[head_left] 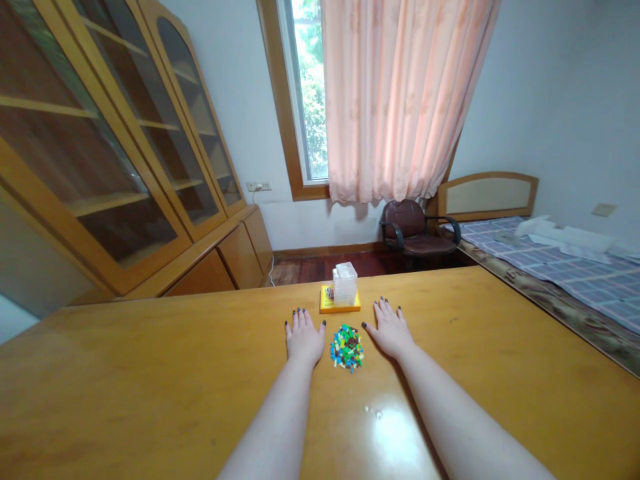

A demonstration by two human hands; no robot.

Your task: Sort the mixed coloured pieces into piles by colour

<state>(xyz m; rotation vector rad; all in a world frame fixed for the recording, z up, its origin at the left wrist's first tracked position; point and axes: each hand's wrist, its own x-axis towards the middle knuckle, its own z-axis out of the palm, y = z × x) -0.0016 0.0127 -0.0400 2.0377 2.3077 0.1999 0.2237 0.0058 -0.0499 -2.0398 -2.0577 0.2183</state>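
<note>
My left hand (305, 339) lies palm down on the wooden table, fingers spread, holding nothing. Across from it, my right hand (391, 330) also rests flat with its fingers apart. Between them is a small heap of mixed toy building bricks (347, 348) in green, blue, white, yellow and brown; neither hand touches it. Just beyond the heap lies a flat yellow box (327, 308) with printing on top. Clear plastic containers (345, 283) stand on this box. What they contain, if anything, is too small to make out.
The shiny wooden table (150, 387) reaches across the foreground. A glass-fronted cabinet (155, 133) stands on the left. Past the far edge are a brown armchair (413, 227) and a pink curtain (400, 100). A bed (555, 260) with a checked cover is on the right.
</note>
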